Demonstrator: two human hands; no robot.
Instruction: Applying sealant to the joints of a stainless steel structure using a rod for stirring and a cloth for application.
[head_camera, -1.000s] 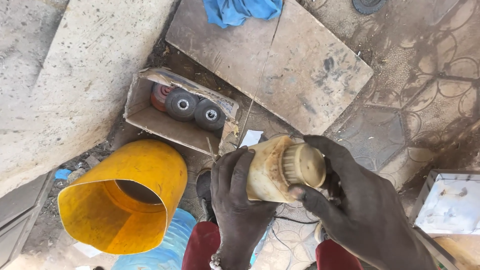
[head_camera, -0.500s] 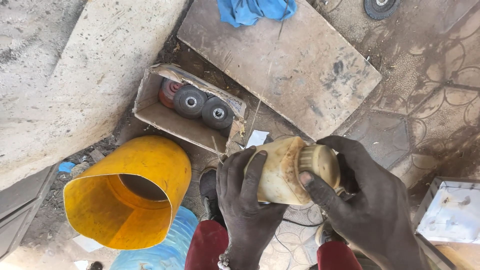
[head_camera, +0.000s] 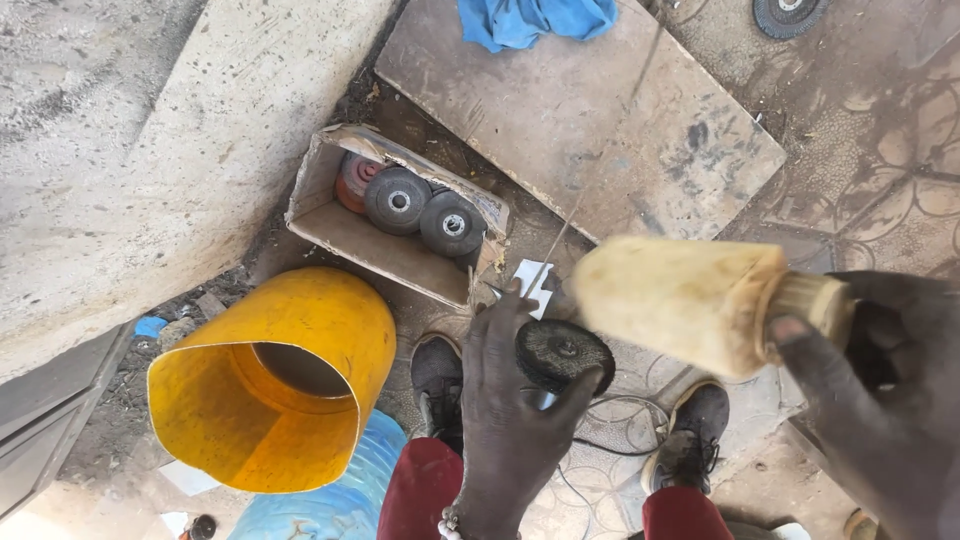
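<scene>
My right hand (head_camera: 880, 400) grips the ribbed end of a dusty cream-coloured cylindrical part (head_camera: 690, 300), holding it out to the left above my knees. Just below its free end, my left hand (head_camera: 510, 410) is open, its fingers spread around the edge of a dark round grinding disc (head_camera: 562, 352). The disc seems mounted on a tool hidden beneath my hand. My two shoes show below, the left shoe (head_camera: 437, 378) and the right shoe (head_camera: 692, 440).
An open cardboard box (head_camera: 340, 225) with several grinding discs lies on the ground. Beside my left foot are a cut yellow plastic container (head_camera: 275, 385) and a blue bottle (head_camera: 335, 500). A wooden board (head_camera: 590, 120) with a blue cloth (head_camera: 535, 18) lies ahead. A concrete slab (head_camera: 150, 150) sits left.
The cylinder has come out of my left hand and tilted to the right in my right hand. My left hand dropped onto the dark disc, which was hidden before.
</scene>
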